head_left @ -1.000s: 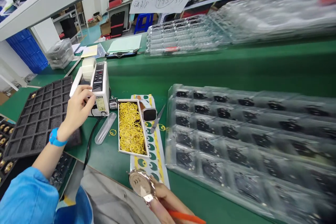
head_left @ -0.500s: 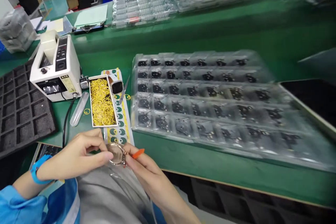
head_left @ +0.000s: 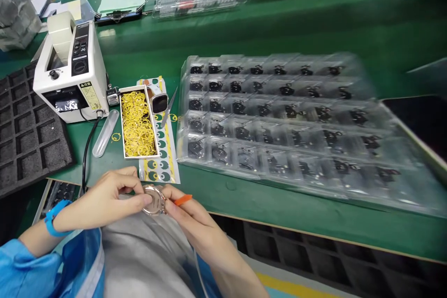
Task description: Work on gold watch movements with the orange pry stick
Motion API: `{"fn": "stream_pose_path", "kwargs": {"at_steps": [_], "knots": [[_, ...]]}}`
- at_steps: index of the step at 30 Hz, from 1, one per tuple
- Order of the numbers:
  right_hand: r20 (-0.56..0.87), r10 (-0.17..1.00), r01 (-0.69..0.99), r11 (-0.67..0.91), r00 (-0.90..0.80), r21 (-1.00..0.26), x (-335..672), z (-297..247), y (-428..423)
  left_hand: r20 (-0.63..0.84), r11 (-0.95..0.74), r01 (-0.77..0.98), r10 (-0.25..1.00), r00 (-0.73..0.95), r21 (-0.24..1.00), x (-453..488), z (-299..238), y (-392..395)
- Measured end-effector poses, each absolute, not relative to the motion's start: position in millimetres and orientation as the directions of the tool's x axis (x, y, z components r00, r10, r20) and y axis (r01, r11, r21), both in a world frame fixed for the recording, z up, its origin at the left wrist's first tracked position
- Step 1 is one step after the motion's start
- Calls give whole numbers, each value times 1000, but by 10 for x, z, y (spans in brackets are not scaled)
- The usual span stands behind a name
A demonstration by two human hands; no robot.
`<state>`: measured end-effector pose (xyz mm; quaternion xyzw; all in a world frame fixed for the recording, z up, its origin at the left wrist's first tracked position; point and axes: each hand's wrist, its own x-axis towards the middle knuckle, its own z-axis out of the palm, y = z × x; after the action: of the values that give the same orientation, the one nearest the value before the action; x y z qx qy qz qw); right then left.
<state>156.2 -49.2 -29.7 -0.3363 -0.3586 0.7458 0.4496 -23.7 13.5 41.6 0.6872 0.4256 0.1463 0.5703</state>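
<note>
Rose-gold watch case pinched between left hand and right hand, over grey apron; right hand also holds orange stick; tray of yellow rings just beyond.

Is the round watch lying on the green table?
No, the left hand and right hand hold the round watch between them, off the green workbench.
</note>
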Motion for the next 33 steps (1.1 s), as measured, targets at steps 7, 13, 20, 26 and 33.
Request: {"fn": "stream_pose_path", "kwargs": {"at_steps": [7, 13, 20, 26, 33], "knots": [[-230, 907, -365, -359, -353, -859, 1543, -312, -487, -305, -11, 473, 751, 586, 881, -256, 389, 131], [-234, 910, -345, -353, -342, -869, 1523, -291, -495, -185, -266, 709, 852, 490, 653, -255, 373, 33], [-231, 920, -373, -345, -318, -861, 1549, -305, -494, 266, -434, 600, 897, 352, 672, -373, 349, 9], [-218, 918, -386, -343, -332, -856, 1496, -266, -483, 218, -367, 189, 817, 534, 911, -225, 138, -4], [-300, 886, -449, -442, -354, -776, 1362, -283, -504, 219, -230, -55, 785, 579, 972, -224, -85, 2]]}}
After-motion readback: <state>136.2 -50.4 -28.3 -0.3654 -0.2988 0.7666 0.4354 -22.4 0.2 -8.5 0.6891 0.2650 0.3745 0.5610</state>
